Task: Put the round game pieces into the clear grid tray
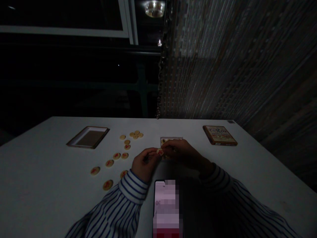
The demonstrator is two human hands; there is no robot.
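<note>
My left hand (143, 163) pinches a round cream game piece with a red mark (160, 151) at its fingertips. My right hand (182, 150) is closed just beside it, its fingers over a small tray of pieces (170, 140); what it grips is hidden. Both wrists wear blue-striped white sleeves. Several more round pieces with red marks (109, 163) lie scattered on the white table (260, 172) to the left of my hands.
An open box half (88, 137) lies at the back left, a printed box lid (220, 135) at the back right. A lit phone (166, 206) rests near the front edge. A woven curtain (235, 59) hangs behind; the room is dark.
</note>
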